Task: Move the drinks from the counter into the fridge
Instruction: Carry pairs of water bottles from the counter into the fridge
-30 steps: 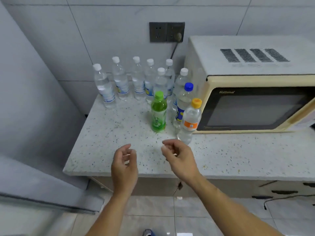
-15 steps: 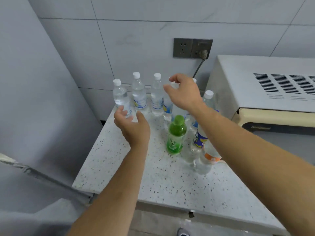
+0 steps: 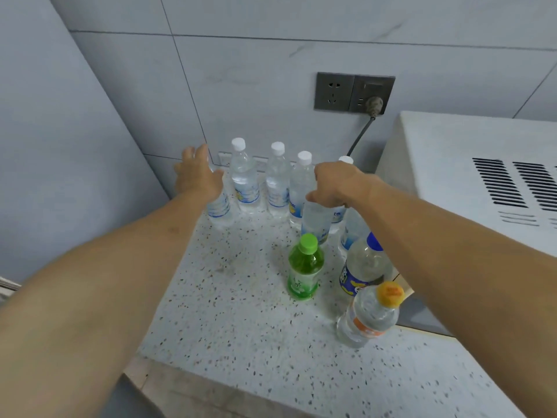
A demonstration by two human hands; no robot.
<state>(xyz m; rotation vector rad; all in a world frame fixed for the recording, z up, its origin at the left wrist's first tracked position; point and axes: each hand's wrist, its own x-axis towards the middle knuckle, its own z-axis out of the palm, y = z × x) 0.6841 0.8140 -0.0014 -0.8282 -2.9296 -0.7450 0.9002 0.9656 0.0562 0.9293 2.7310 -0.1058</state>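
Nearest the camera, an orange-capped bottle [image 3: 369,318] is standing upright on the speckled desk [image 3: 229,324], cap up. Just behind it a blue-capped bottle [image 3: 363,267] is being partly hidden by the right forearm, and to its left a green bottle [image 3: 305,268] is standing with its long axis vertical. Farther back, the right hand [image 3: 337,187] is being held palm down, fingers curled over the top of a clear water bottle [image 3: 315,218], which is being grasped at its neck. To the left, the left hand [image 3: 197,176] is being stretched forward, and its fingers are being wrapped around the upper part of the leftmost water bottle [image 3: 220,206], whose base is resting on the desk near the corner. Between the hands, a row of white-capped water bottles [image 3: 275,182] is standing upright against the tiled wall [image 3: 256,86]. At the right, a microwave [image 3: 470,164] is sitting, with a wall socket [image 3: 354,93] above the bottles.
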